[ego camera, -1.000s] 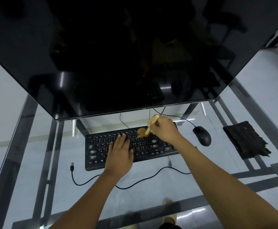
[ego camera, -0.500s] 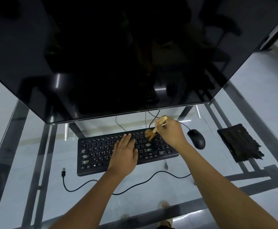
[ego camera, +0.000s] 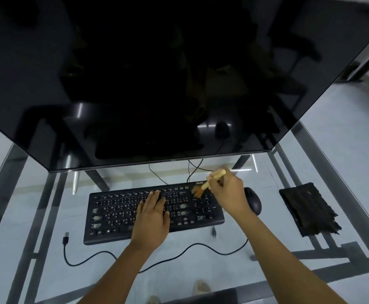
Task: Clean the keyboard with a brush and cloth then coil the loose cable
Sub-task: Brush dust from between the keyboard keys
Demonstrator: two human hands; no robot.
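A black keyboard (ego camera: 113, 213) lies on a glass desk below a big dark monitor. My left hand (ego camera: 152, 218) rests flat on the middle keys, fingers spread. My right hand (ego camera: 229, 194) grips a small wooden brush (ego camera: 209, 183) by its handle; the brown bristles touch the keys near the keyboard's upper right end. A loose black cable (ego camera: 104, 255) with a USB plug at its left end snakes across the glass in front of the keyboard. A dark folded cloth (ego camera: 308, 209) lies at the right.
A black mouse (ego camera: 253, 200) sits just right of the keyboard, partly behind my right wrist. The monitor (ego camera: 157, 73) overhangs the keyboard's far edge. Thin cables run under the screen. The desk's metal frame and the floor show through the glass.
The brush and my right hand have moved rightward along the top rows, from the keyboard's middle to its right end. My left hand stayed on the middle keys.
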